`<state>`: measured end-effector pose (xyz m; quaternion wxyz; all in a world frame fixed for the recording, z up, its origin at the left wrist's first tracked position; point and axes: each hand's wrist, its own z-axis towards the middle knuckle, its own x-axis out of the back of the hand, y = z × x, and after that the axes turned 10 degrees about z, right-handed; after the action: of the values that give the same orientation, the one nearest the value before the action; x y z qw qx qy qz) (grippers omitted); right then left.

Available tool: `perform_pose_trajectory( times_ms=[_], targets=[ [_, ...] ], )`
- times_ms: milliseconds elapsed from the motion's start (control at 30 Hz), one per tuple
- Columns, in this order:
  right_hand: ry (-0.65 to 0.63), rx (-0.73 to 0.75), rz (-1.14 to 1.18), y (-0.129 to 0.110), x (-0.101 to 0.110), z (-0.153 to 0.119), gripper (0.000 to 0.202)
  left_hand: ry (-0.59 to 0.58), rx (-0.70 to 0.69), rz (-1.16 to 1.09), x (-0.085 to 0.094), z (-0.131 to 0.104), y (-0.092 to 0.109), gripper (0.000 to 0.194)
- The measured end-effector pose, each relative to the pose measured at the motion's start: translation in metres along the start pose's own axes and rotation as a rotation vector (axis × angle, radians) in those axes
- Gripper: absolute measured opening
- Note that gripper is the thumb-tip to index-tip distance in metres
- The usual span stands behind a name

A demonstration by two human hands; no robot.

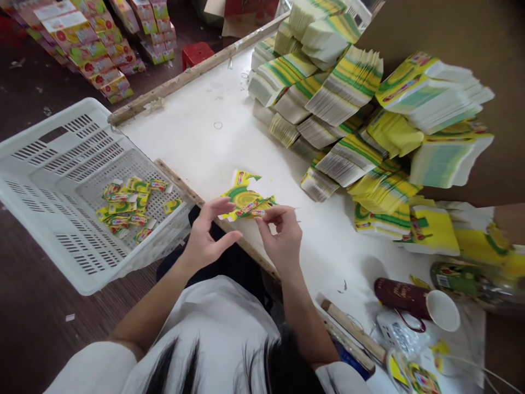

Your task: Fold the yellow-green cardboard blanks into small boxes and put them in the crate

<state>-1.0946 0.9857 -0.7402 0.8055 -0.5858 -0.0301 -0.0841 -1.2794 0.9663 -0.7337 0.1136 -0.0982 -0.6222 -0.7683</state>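
A yellow-and-green printed carton blank [246,198], partly folded, lies on the white table in front of me. Beside its left end is my left hand [210,238], with thumb and fingers spread apart and nothing in its grasp. At the opposite end, my right hand [283,236] has its fingers curled, thumb and fingertips pinching the edge of the blank. Part of that edge is hidden by the fingers. To my left, a white plastic basket [92,241] holds several small folded yellow cartons [139,186].
Stacks of flat yellow-green cartons [344,82] cover the table's right side. A maroon mug [400,295] lies sideways near a plastic bottle [463,279]. A wooden strip [180,83] edges the white table [184,137]. Floor: stacked colourful boxes [96,49], red stool [197,53].
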Motion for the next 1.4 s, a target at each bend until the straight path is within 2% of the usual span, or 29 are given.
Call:
perform_pose_trajectory(
  times_ms=[100, 167, 233, 300, 367, 467, 633, 700, 800, 867, 933, 967, 1033, 1100, 1200, 1300, 1400],
  targets=[
    [-0.051, 0.065, -0.160, -0.001, 0.006, 0.003, 0.007, 0.098, -0.006, 0.227, -0.010, 0.006, 0.002, 0.037],
    [-0.047, 0.099, -0.199, 0.003, 0.013, 0.012, 0.013, 0.158, -0.025, 0.445, -0.009, 0.011, -0.003, 0.043],
    [-0.088, 0.134, -0.191, 0.011, 0.019, 0.024, 0.024, 0.140, -0.025, 0.591, -0.007, 0.015, -0.012, 0.063],
    [-0.198, 0.145, -0.196, 0.021, 0.020, 0.036, 0.037, 0.092, -0.001, 0.642, -0.006, 0.016, -0.021, 0.077],
    [-0.335, 0.117, -0.240, 0.032, 0.016, 0.044, 0.044, 0.039, 0.029, 0.632, -0.006, 0.016, -0.029, 0.069],
    [-0.431, 0.062, -0.327, 0.042, 0.007, 0.046, 0.038, -0.001, 0.055, 0.589, -0.007, 0.016, -0.037, 0.042],
    [-0.362, 0.051, -0.335, 0.037, 0.004, 0.041, 0.029, 0.033, 0.005, 0.525, -0.003, 0.018, -0.034, 0.033],
    [-0.295, 0.021, -0.229, 0.029, 0.009, 0.039, 0.023, 0.121, -0.053, 0.463, -0.001, 0.017, -0.030, 0.038],
    [-0.179, -0.092, 0.084, 0.011, 0.016, 0.033, 0.023, 0.262, -0.202, 0.204, -0.003, 0.012, -0.022, 0.062],
    [-0.166, -0.158, 0.285, -0.003, 0.015, 0.024, 0.028, 0.258, -0.251, -0.017, -0.008, 0.006, -0.013, 0.082],
    [-0.231, -0.198, 0.393, -0.016, 0.007, 0.011, 0.028, 0.179, -0.189, -0.217, -0.014, 0.000, 0.001, 0.094],
    [-0.277, -0.210, 0.420, -0.022, 0.000, 0.003, 0.025, 0.135, -0.129, -0.311, -0.017, -0.001, 0.009, 0.090],
    [-0.330, -0.207, 0.461, -0.033, -0.014, -0.013, 0.021, 0.102, -0.037, -0.473, -0.019, -0.002, 0.026, 0.067],
    [-0.304, -0.151, 0.484, -0.043, -0.027, -0.025, 0.020, 0.172, -0.008, -0.564, -0.018, 0.003, 0.043, 0.049],
    [-0.319, -0.014, 0.479, -0.057, -0.036, -0.033, 0.014, 0.329, 0.027, -0.580, -0.014, 0.015, 0.060, 0.046],
    [-0.381, 0.022, 0.427, -0.059, -0.038, -0.032, 0.020, 0.391, 0.087, -0.520, -0.014, 0.020, 0.058, 0.052],
    [-0.286, -0.088, 0.377, -0.048, -0.034, -0.030, 0.025, 0.351, 0.087, -0.480, -0.014, 0.016, 0.043, 0.068]
  ],
)
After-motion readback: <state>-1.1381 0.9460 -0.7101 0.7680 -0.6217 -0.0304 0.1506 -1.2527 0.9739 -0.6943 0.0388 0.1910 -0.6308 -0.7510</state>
